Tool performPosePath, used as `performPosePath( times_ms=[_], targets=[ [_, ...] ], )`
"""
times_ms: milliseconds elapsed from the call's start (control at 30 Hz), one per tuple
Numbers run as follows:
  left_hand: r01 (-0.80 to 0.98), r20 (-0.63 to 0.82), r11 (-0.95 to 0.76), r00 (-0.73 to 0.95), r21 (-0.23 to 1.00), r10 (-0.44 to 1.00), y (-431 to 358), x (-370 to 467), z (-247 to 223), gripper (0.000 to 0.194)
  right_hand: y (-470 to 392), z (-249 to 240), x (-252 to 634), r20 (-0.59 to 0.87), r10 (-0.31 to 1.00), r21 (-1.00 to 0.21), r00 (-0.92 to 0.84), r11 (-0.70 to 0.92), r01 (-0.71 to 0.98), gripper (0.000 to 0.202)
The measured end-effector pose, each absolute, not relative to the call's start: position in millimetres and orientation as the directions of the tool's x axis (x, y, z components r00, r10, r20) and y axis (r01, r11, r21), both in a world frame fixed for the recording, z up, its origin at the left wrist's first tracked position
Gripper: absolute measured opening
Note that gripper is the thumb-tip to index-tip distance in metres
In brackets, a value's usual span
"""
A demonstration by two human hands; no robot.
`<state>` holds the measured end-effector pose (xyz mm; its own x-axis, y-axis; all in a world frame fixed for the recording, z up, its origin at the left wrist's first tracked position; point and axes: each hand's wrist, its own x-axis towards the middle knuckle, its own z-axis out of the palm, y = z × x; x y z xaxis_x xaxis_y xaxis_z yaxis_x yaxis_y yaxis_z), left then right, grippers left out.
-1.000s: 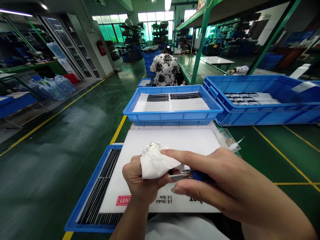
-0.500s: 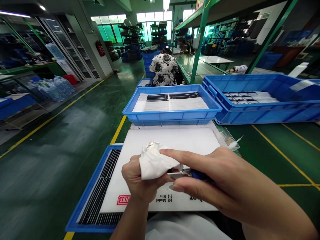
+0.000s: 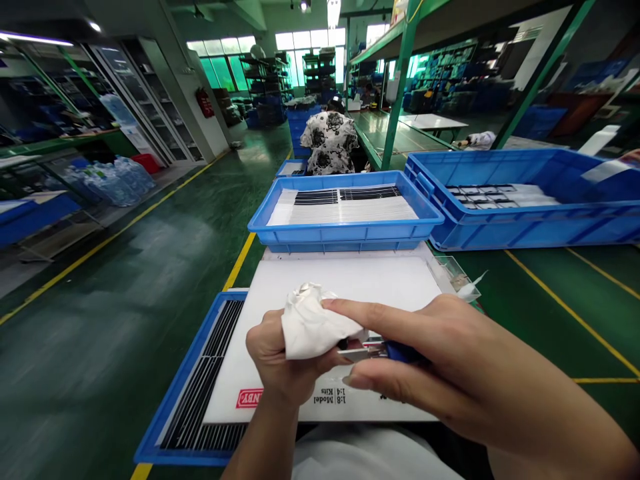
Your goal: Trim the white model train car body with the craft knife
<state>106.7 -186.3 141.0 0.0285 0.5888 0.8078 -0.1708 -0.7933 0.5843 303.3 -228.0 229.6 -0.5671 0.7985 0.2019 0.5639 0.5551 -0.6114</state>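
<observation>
A crumpled white cloth [image 3: 315, 327] is bunched over my left hand [image 3: 280, 367], whose fingers are closed around it. My right hand [image 3: 430, 353] grips a blue-handled tool [image 3: 400, 351], and its index finger presses on the cloth. A flat metal part of the tool [image 3: 357, 353] points left beneath the cloth, close to my left fingertips. What lies inside the cloth is hidden. Both hands are above a white board [image 3: 270, 400] with printed lettering.
Blue tray [image 3: 345, 233] with white sheets and black strips stands beyond the board; another blue tray [image 3: 150, 427] with black strips lies lower left. A large blue crate [image 3: 540, 230] is at right, a clear box [image 3: 463, 277] by the board. A person [image 3: 330, 140] sits ahead.
The hands, cloth and tool hold almost the same pose. The whole view has shifted slightly, and the tool's metal part appears a little changed in angle.
</observation>
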Motion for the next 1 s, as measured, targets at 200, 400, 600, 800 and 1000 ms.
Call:
performPosePath(
  times_ms=[200, 400, 600, 800, 1000],
  targets=[
    [-0.161, 0.806, -0.792, 0.037, 0.588, 0.591, -187.4, 106.5, 139.7, 0.026, -227.9, 230.2, 304.7, 0.186, 0.796, -0.612, -0.576, 0.552, 0.566, 0.037],
    [-0.139, 0.811, -0.803, 0.012, 0.58, 0.584, -187.6, 106.9, 137.6, 0.029, -226.9, 228.3, 302.3, 0.212, 0.791, -0.6, -0.574, 0.569, 0.563, 0.035],
    [-0.101, 0.811, -0.807, -0.005, 0.582, 0.586, -187.4, 103.2, 134.3, 0.024, -226.5, 228.0, 302.6, 0.208, 0.787, -0.592, -0.581, 0.574, 0.566, 0.035],
    [-0.06, 0.8, -0.801, -0.046, 0.595, 0.598, -186.7, 103.6, 138.3, 0.018, -227.6, 226.8, 302.3, 0.171, 0.797, -0.601, -0.58, 0.551, 0.579, 0.04],
    [-0.089, 0.797, -0.797, -0.048, 0.597, 0.602, -186.8, 104.4, 139.5, 0.017, -225.2, 228.2, 302.2, 0.162, 0.799, -0.612, -0.579, 0.542, 0.577, 0.041]
  ],
)
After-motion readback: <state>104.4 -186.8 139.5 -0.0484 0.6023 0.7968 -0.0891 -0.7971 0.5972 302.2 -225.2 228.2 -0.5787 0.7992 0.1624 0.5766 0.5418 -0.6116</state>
